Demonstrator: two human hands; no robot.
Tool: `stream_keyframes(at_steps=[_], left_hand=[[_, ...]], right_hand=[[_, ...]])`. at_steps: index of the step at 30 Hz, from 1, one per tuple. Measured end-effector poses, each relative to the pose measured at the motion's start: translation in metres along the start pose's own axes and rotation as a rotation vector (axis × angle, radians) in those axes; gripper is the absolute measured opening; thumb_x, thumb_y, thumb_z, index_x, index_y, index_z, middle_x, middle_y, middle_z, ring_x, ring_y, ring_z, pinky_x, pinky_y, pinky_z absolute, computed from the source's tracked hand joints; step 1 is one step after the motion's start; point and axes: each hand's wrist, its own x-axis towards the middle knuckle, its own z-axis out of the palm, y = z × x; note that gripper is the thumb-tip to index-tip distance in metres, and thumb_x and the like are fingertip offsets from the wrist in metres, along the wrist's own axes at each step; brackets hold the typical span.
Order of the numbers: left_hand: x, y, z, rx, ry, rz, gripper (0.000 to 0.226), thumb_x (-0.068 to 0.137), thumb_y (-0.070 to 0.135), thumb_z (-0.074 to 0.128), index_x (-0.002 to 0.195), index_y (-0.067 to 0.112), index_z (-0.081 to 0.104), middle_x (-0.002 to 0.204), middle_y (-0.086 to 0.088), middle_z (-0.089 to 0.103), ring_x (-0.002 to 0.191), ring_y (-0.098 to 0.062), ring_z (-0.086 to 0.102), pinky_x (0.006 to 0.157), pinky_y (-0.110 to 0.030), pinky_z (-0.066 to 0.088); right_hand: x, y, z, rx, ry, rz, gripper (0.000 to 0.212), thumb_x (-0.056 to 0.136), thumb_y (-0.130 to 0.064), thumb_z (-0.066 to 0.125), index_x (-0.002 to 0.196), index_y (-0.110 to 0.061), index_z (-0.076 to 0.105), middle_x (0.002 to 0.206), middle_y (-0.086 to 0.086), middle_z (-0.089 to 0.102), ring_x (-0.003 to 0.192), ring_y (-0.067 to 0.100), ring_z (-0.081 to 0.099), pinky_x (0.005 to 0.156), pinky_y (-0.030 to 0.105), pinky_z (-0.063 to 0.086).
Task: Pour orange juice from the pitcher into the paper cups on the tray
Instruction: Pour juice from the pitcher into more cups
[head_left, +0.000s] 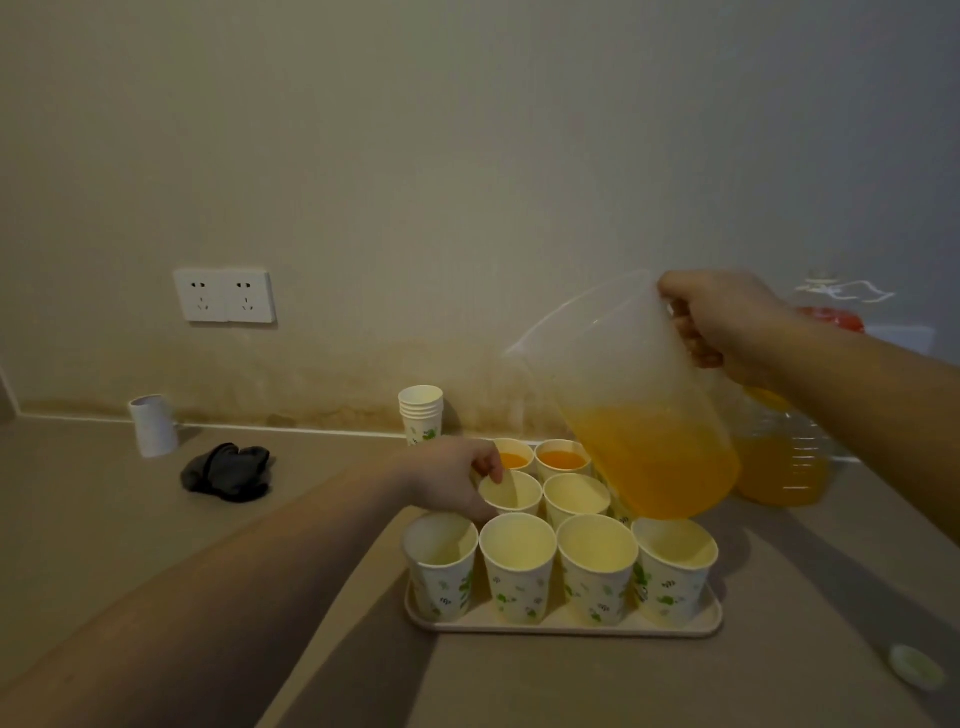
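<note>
- A beige counter (779, 597) ran along a plain wall (467, 156), which carried a white double socket (224, 295) on its left part.
- The right hand (727, 325) gripped the handle of a clear plastic pitcher (623, 395), fingers curled round it. The pitcher was held in the air above the back right of the tray, tilted toward the left, with orange juice (660, 462) pooled in its lower part.
- Behind the pitcher on the right stood a large clear bottle (784, 457) holding orange liquid, partly hidden by the right forearm.
- A pale tray (571, 626) sat on the counter below, bearing white paper cups with green prints.
- The four front cups (519, 566) were empty, as were two in the middle row; two back cups (563, 460) held juice.
- The left hand (452, 480) pinched the rim of the left middle cup (510, 493), a finger hooked over its edge.
- A stack of spare cups (421, 413) stood by the wall behind the tray.
- A dark crumpled cloth (228, 473) lay to the left, near a white tube (154, 426) standing upright.
- A small pale lid (917, 666) lay near the right front.
</note>
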Motion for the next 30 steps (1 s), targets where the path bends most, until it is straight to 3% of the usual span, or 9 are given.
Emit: stream_keyframes(at_steps=[5, 11, 18, 25, 30], left_hand=[[-0.001, -0.005, 0.001, -0.001, 0.037, -0.021, 0.023, 0.079, 0.047, 0.084, 0.088, 0.033, 0.067, 0.101, 0.01, 0.066, 0.095, -0.01, 0.061, 0.078, -0.028, 0.053], [-0.002, -0.001, -0.001, -0.03, 0.067, -0.023, 0.028, 0.081, 0.046, 0.083, 0.095, 0.026, 0.071, 0.099, 0.01, 0.066, 0.089, -0.006, 0.058, 0.07, -0.022, 0.048], [-0.004, -0.003, -0.011, -0.118, 0.144, -0.034, 0.029, 0.078, 0.048, 0.084, 0.091, 0.026, 0.072, 0.099, 0.012, 0.062, 0.095, -0.01, 0.056, 0.07, -0.026, 0.044], [-0.004, -0.005, -0.028, -0.317, 0.239, -0.018, 0.027, 0.076, 0.034, 0.089, 0.074, 0.021, 0.066, 0.106, -0.001, 0.071, 0.102, -0.02, 0.064, 0.092, -0.046, 0.057], [0.002, -0.005, -0.033, -0.457, 0.26, 0.004, 0.028, 0.072, 0.027, 0.088, 0.064, 0.025, 0.062, 0.103, -0.001, 0.072, 0.103, -0.024, 0.066, 0.093, -0.053, 0.057]], right_hand=[[0.002, 0.001, 0.002, 0.004, -0.005, 0.004, 0.034, 0.092, -0.027, 0.053, 0.06, -0.02, 0.041, 0.043, -0.007, 0.037, 0.04, 0.014, 0.028, 0.046, 0.027, 0.024], [0.0, 0.0, 0.003, 0.016, 0.002, 0.007, 0.035, 0.091, -0.025, 0.053, 0.059, -0.02, 0.041, 0.042, -0.007, 0.036, 0.035, 0.012, 0.027, 0.046, 0.027, 0.023], [-0.004, -0.008, -0.001, 0.0, 0.009, -0.002, 0.034, 0.092, -0.025, 0.053, 0.061, -0.019, 0.041, 0.046, -0.005, 0.037, 0.041, 0.014, 0.028, 0.047, 0.027, 0.024], [-0.003, -0.009, -0.006, -0.024, 0.024, -0.008, 0.032, 0.091, -0.025, 0.055, 0.062, -0.019, 0.043, 0.052, -0.001, 0.038, 0.043, 0.015, 0.028, 0.047, 0.027, 0.024], [-0.004, -0.011, -0.007, -0.061, 0.04, -0.015, 0.03, 0.09, -0.022, 0.055, 0.063, -0.016, 0.046, 0.054, 0.002, 0.04, 0.045, 0.017, 0.03, 0.05, 0.028, 0.024]])
